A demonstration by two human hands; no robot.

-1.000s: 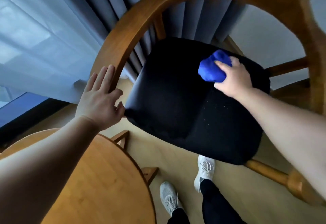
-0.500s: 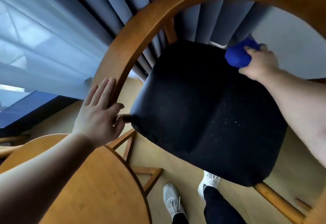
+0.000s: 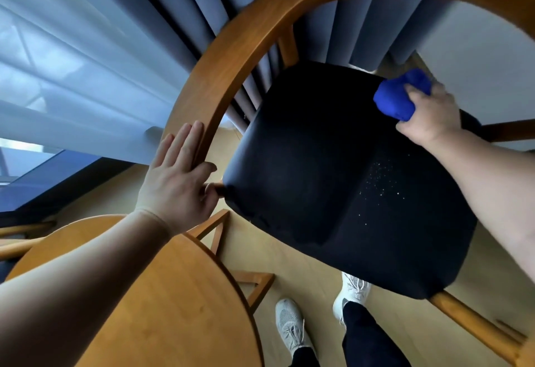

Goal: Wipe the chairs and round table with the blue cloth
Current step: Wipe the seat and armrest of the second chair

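Observation:
A wooden chair with a curved armrest rail [image 3: 231,57] and a black padded seat [image 3: 312,170] fills the middle of the view. My right hand [image 3: 431,117] grips the bunched blue cloth [image 3: 396,97] and presses it on the seat's far right corner. Small white specks dot the seat near my right forearm. My left hand [image 3: 176,178] rests flat with straight fingers against the armrest's left end. The round wooden table [image 3: 173,303] lies at the lower left, under my left forearm.
Grey curtains [image 3: 202,10] and sheer white drapes [image 3: 72,63] hang right behind the chair. My two feet in white shoes [image 3: 289,326] stand on the light wood floor between table and chair. The table's wooden base struts [image 3: 254,282] show beside its edge.
My right hand with the cloth swept from mid-seat to the far right corner, then drew slightly back toward me. My left hand stayed on the armrest.

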